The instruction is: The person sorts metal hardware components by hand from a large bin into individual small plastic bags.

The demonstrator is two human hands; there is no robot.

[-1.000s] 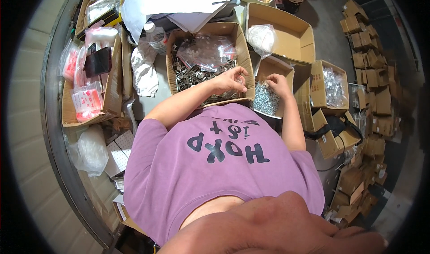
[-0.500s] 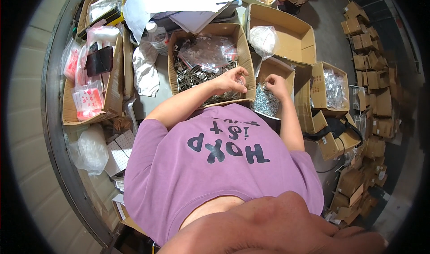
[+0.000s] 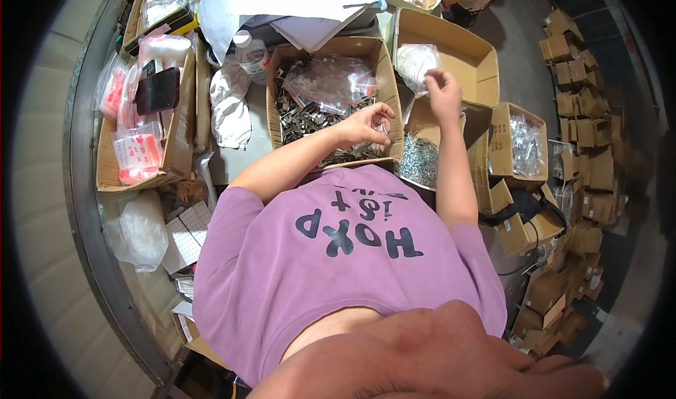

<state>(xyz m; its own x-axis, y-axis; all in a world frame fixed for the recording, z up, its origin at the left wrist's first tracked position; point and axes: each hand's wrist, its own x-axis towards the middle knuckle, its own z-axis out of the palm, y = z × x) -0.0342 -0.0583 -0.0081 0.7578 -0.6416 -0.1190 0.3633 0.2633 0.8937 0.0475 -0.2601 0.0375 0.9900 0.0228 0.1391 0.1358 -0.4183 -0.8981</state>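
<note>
Left hand [image 3: 362, 127] curled, apparently grasping small clear plastic bag [image 3: 382, 126] over brown cardboard parts box [image 3: 387, 71], likely placed for short reach. Right hand [image 3: 444, 97] beside clear-bagged white bundle [image 3: 415, 62]; grip: cannot tell.

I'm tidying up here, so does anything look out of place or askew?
Possibly the dark phone: it lies tilted atop plastic bags in the left-hand carton, an odd thing among bagged supplies.

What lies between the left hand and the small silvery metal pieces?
In the head view, the right wall of the cardboard box holding dark metal pieces lies between the left hand and the small silvery metal pieces.
</note>
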